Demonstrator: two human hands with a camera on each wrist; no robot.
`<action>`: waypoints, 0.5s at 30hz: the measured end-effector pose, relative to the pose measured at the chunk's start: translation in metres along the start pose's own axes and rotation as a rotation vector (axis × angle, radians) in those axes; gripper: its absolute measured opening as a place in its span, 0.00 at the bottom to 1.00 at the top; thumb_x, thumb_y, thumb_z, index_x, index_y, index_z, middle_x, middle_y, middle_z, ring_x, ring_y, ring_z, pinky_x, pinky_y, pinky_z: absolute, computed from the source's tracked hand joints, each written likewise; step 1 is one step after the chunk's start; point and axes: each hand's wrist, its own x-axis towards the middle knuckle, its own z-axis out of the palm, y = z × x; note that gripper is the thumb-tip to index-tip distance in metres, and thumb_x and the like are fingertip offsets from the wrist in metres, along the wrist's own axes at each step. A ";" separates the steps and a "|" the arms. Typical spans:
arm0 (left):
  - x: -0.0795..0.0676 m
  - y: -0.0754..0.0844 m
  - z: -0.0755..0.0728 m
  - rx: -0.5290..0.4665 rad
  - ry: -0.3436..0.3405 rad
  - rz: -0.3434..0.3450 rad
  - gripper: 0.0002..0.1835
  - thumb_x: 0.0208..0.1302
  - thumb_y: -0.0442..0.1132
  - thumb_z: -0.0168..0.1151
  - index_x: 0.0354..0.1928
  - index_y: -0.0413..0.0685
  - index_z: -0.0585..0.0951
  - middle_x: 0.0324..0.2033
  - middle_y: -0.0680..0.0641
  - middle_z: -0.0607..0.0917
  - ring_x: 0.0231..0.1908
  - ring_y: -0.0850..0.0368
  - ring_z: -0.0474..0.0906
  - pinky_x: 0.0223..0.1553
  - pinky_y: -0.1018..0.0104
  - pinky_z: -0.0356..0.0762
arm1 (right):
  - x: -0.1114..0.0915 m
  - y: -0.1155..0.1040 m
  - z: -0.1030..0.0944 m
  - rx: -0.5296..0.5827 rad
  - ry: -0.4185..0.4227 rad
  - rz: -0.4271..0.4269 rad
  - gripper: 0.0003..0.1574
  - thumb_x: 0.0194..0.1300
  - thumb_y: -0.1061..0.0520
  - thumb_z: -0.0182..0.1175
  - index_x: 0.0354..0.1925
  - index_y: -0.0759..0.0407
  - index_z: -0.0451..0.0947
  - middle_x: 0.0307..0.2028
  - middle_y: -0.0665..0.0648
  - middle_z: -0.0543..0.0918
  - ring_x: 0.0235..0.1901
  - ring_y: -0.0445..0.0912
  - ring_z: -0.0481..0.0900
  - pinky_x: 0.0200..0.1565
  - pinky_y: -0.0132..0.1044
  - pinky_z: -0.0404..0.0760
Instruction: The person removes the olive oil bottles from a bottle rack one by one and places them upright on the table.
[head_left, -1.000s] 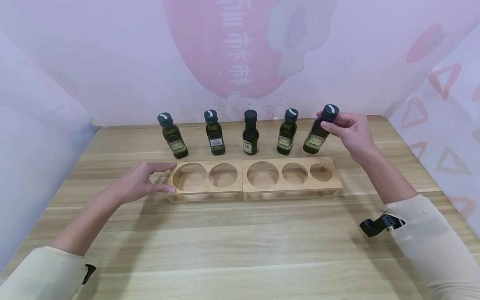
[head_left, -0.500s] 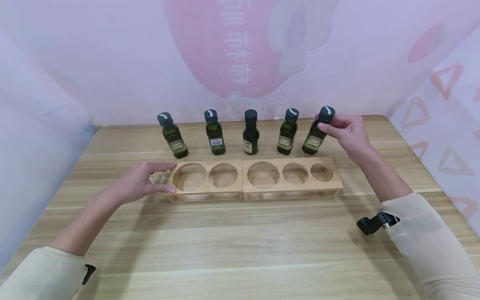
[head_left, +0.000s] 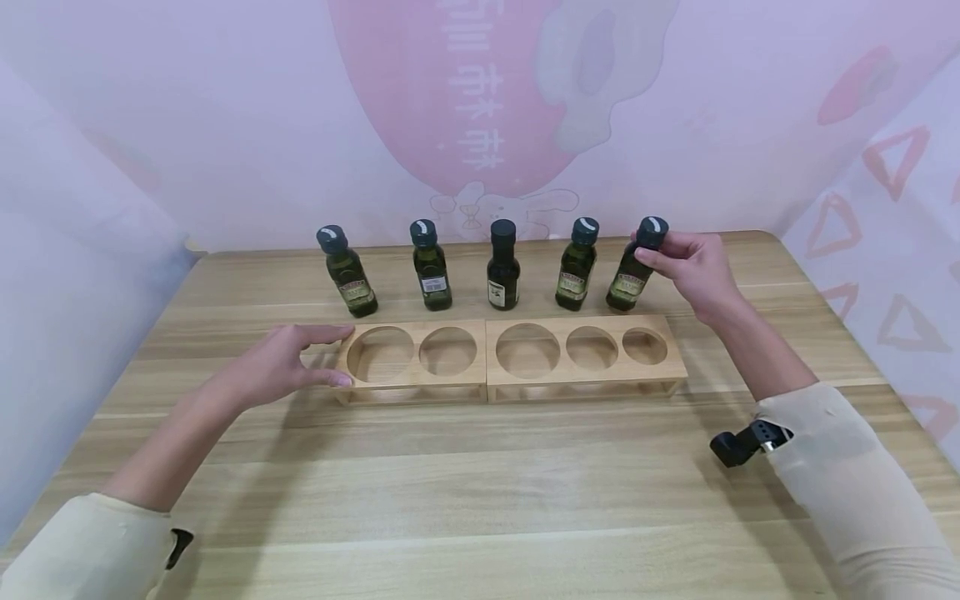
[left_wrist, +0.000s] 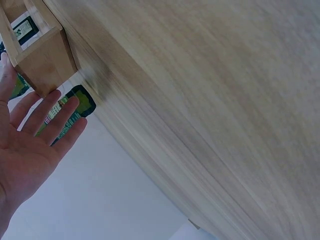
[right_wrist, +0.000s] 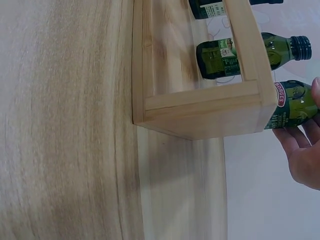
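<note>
At the far right of the row, my right hand [head_left: 697, 268] grips the neck of a dark green oil bottle [head_left: 628, 283], thumb in front. In the right wrist view this bottle [right_wrist: 292, 105] shows a red-and-green label beyond the rack's end. My left hand [head_left: 288, 358] touches the left end of a light wooden rack [head_left: 483, 354]; its thumb and index finger lie at the two end corners. The left wrist view shows that hand's fingers [left_wrist: 60, 120] straight and spread beside the wooden end [left_wrist: 47, 62]. The rack's round holes hold nothing.
Several more capped bottles stand behind the rack: one at the left [head_left: 349, 279], others along the middle [head_left: 432, 275], [head_left: 502, 271] and right [head_left: 575, 271]. Wood-grain table [head_left: 465, 492] extends in front. A printed pale curtain [head_left: 262, 125] hangs behind.
My right hand has moved slightly left and down with its bottle, which now stands more upright, closer to its neighbour. My left hand and the rack have stayed in place.
</note>
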 end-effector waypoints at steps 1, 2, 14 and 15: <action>0.000 0.000 0.000 0.000 0.000 -0.002 0.41 0.60 0.47 0.78 0.70 0.32 0.73 0.67 0.31 0.76 0.68 0.28 0.69 0.66 0.30 0.67 | 0.000 0.001 0.000 -0.010 0.003 0.000 0.11 0.68 0.64 0.69 0.44 0.51 0.92 0.39 0.44 0.92 0.48 0.34 0.85 0.51 0.25 0.83; 0.000 0.000 0.000 -0.001 0.000 -0.002 0.41 0.60 0.48 0.78 0.70 0.32 0.73 0.67 0.31 0.76 0.67 0.28 0.70 0.66 0.30 0.68 | 0.000 0.001 0.000 -0.021 0.007 0.001 0.10 0.68 0.64 0.69 0.45 0.53 0.91 0.38 0.44 0.92 0.48 0.34 0.86 0.51 0.25 0.83; -0.001 -0.002 0.001 0.004 0.007 -0.002 0.41 0.60 0.48 0.78 0.70 0.33 0.74 0.66 0.31 0.77 0.67 0.28 0.70 0.66 0.30 0.67 | 0.003 0.005 -0.003 -0.052 0.015 0.002 0.17 0.68 0.63 0.70 0.54 0.67 0.86 0.35 0.41 0.91 0.44 0.33 0.86 0.49 0.22 0.82; -0.001 -0.002 0.001 0.005 0.007 -0.002 0.41 0.60 0.48 0.78 0.70 0.33 0.74 0.66 0.31 0.77 0.67 0.29 0.70 0.66 0.30 0.68 | 0.003 0.005 -0.003 -0.055 0.014 0.002 0.16 0.68 0.63 0.70 0.53 0.66 0.87 0.35 0.41 0.91 0.44 0.32 0.86 0.49 0.22 0.82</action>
